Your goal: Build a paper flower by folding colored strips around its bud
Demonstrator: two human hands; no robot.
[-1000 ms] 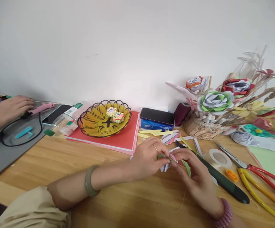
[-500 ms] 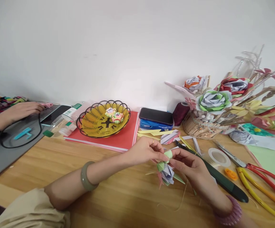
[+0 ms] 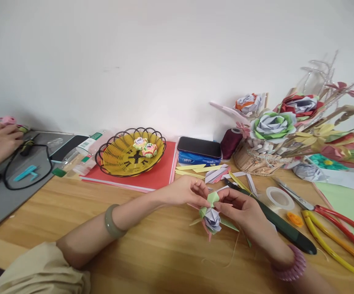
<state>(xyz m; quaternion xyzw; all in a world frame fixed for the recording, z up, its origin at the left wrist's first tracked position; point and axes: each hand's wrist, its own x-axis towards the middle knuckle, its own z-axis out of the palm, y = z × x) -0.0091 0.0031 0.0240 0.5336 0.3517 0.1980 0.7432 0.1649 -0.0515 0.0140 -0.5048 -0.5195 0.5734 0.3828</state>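
Observation:
A folded paper flower point(image 3: 212, 220) with a pale lilac middle and green and pink outer petals hangs between my two hands, just above the wooden table. My left hand point(image 3: 192, 191) pinches one light green petal at its top between thumb and fingers. From the other side, my right hand point(image 3: 239, 207) grips the same green petal area with thumb and forefinger. Thin green and pink strips stick out from beneath the flower. A fine thread point(image 3: 225, 263) trails on the table below it. The fingertips partly hide the fold.
A yellow woven basket point(image 3: 115, 165) with two small paper flowers sits on red paper point(image 3: 170, 163). Scissors point(image 3: 299, 196), clear tape point(image 3: 280, 198), a dark green cutter point(image 3: 287, 232) and a flower-filled pot point(image 3: 253, 163) stand right. Another person's hand point(image 3: 1, 143) works at far left.
The green petal now stands up more openly between my fingers, and the flower's lilac middle turns towards me. At far left, the other person's hand has drawn back leftwards.

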